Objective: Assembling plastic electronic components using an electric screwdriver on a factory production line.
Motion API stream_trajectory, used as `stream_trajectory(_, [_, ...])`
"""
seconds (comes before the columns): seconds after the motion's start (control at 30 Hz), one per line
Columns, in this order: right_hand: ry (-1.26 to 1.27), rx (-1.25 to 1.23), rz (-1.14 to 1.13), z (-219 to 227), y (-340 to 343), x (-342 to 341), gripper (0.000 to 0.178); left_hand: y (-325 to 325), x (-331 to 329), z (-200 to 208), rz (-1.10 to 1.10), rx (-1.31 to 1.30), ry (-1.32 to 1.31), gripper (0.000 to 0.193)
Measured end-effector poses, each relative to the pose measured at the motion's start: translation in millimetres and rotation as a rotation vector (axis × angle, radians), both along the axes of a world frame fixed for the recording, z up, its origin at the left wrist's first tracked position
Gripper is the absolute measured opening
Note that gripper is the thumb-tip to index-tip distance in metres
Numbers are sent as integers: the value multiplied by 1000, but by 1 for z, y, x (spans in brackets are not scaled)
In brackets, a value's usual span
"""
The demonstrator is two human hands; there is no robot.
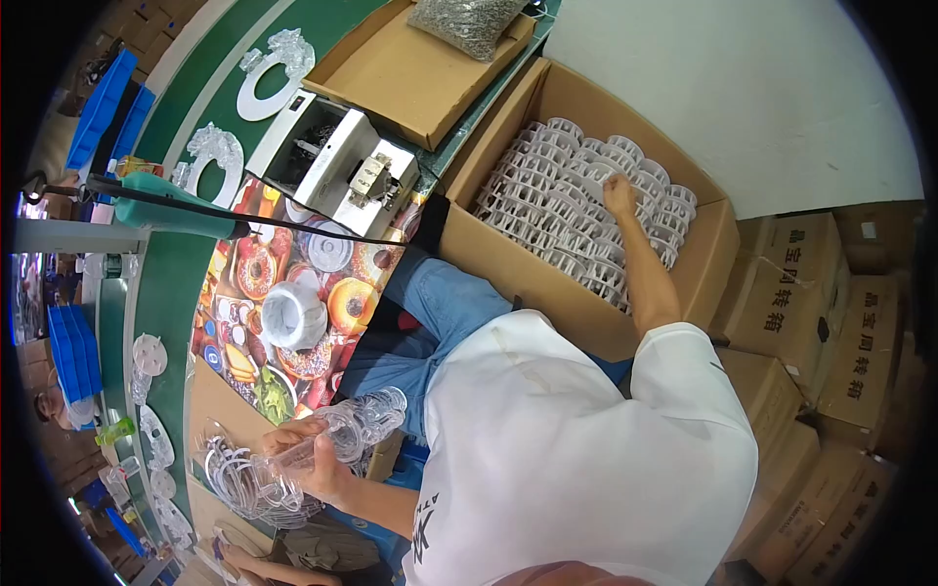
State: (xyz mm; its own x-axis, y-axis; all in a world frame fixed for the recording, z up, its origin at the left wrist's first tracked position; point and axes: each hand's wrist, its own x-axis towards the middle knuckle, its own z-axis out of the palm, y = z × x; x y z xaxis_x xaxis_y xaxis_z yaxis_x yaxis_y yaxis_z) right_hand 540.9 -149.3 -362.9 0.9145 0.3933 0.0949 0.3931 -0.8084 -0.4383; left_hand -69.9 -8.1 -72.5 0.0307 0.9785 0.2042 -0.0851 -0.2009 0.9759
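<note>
My left hand (pixel 318 469) is closed around clear plastic cups (pixel 366 420), which look nested in one another and point to the right. Below it lies a heap of clear, curved plastic parts (pixel 239 474). At the far right, my right hand (pixel 618 195) reaches into a large open cardboard box (pixel 586 327). Its fingers are closed at the edge of a white slotted plastic ring (pixel 588 183) on top of the pile. Rows of similar white rings (pixel 547 210) fill the box. On the patterned mat stands a whitish round plastic part (pixel 293 315), which neither hand touches.
A white machine (pixel 337 166) stands behind the mat. A teal power screwdriver (pixel 176 203) hangs at the left. A shallow carton (pixel 391 68) with a bag of small parts (pixel 469 24) sits at the back. Cartons (pixel 782 283) are stacked right. Another person's arm (pixel 269 566) shows at lower left.
</note>
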Motion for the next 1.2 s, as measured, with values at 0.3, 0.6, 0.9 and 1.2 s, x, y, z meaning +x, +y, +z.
stream_trajectory(0.3, [85, 161, 56, -10, 12, -20, 27, -3, 5, 5, 49, -35, 70, 33])
stream_trajectory(0.6, [690, 492, -291, -3, 22, 19, 12, -6, 2, -2, 10, -15, -8, 39])
stream_trajectory(0.9, [1362, 772, -321, -18, -18, 42, 10, 3, 3, -1, -40, -11, -20, 37])
stream_trajectory(1.2, [1004, 829, 396, 181, 67, -72, 18, -4, 47, 29, -24, 256, 571, 30])
